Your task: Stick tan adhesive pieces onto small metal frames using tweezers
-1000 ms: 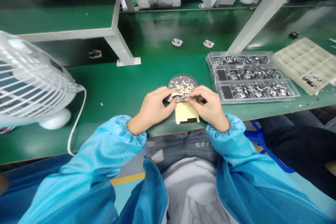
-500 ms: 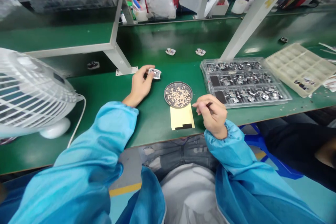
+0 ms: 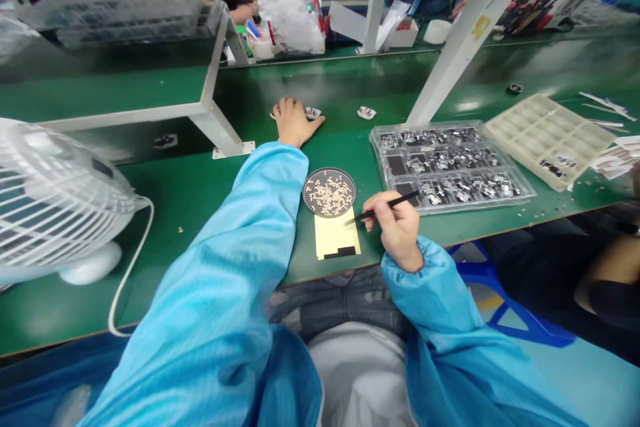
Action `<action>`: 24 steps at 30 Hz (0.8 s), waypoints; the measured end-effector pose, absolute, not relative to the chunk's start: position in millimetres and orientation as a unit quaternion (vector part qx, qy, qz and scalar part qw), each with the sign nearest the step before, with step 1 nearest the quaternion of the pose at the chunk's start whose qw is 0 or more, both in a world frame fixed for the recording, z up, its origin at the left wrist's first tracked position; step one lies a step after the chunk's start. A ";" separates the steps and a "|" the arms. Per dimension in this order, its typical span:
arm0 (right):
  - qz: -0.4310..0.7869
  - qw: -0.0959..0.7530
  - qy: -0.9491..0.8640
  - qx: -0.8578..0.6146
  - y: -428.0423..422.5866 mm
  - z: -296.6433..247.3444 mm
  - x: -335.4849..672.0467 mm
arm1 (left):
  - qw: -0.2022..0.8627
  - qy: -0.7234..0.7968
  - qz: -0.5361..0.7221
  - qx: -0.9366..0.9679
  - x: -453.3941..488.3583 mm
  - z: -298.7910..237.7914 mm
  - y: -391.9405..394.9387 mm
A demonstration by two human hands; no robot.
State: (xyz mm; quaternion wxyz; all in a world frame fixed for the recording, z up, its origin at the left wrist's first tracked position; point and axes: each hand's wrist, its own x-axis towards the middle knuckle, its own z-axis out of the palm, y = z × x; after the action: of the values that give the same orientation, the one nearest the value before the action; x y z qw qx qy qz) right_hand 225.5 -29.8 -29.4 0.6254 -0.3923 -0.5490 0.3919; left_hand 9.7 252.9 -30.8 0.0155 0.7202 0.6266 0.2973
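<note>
My left hand reaches to the back of the green bench, its fingers spread and pointing down against the surface. Beside its thumb lies a small white-and-dark part. A bit of another part peeks out left of the fingers, mostly hidden by them. My right hand is closed around black tweezers, whose tips are over a yellow paper pad. Touching the pad's far edge is a round dark dish scattered with tiny beige pieces.
A clear compartment tray of small metal parts lies to the right, with a cream divided box beyond. Another small part lies at the back. A white fan stands left, near a raised shelf. A slanted post rises behind.
My left hand has moved forward from beside the dish to the back, where the white part it held is no longer clearly seen. The tweezers now show, pointing at the pad.
</note>
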 end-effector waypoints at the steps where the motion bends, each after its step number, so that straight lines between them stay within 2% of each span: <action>1: 0.412 0.615 -0.555 -0.380 -28.5 -27.7 225.6 | 0.029 0.629 0.306 0.714 11.6 -31.4 256.0; 5: 0.441 0.564 -0.603 -0.352 -25.2 -22.7 227.2 | 0.082 0.562 0.409 0.715 7.7 -35.8 245.3; 10: 0.498 0.467 -0.644 -0.345 -28.9 -20.6 231.1 | 0.133 0.451 0.518 0.715 -2.4 -43.8 164.1; 16: 0.495 0.402 -0.671 -0.378 -31.6 -15.2 232.7 | 0.186 0.376 0.500 0.758 -14.9 -29.0 64.9; 24: 0.487 0.390 -0.682 -0.383 -31.9 -13.6 232.4 | 0.193 0.377 0.449 0.787 -15.2 -26.5 56.6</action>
State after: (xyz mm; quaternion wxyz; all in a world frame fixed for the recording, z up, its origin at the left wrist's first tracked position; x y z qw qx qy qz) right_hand 232.4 -31.9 -13.6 0.3897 -0.3831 -0.6815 0.4867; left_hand -15.2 56.6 -26.5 0.1930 0.7869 0.3768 0.4490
